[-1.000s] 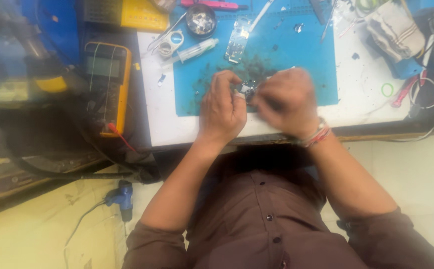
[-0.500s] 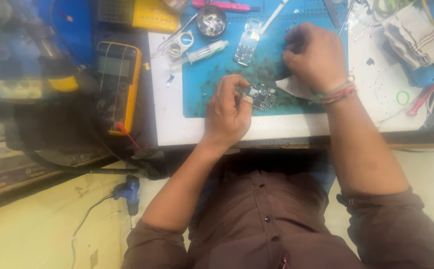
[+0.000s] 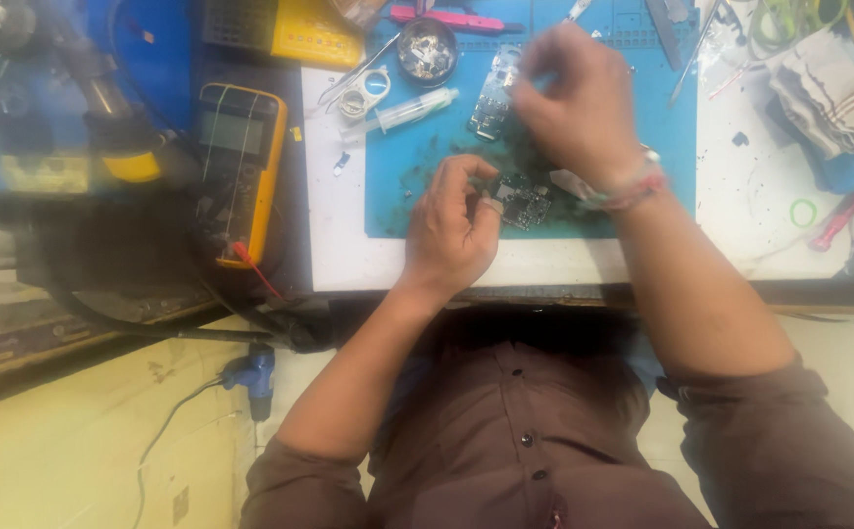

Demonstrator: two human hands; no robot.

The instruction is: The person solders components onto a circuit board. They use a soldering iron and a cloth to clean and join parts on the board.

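I am sitting at a white bench (image 3: pixel 348 264) with a blue mat (image 3: pixel 417 167) on it. A yellow meter (image 3: pixel 241 171) is lying left of the mat. My left hand (image 3: pixel 451 230) is pinching the near edge of a small dark circuit board (image 3: pixel 523 201) lying flat on the mat, long axis running left-right. My right hand (image 3: pixel 579 103) is hovering above it, fingers curled; I cannot tell whether it holds anything. The board is bare and loose, so the work looks unfinished.
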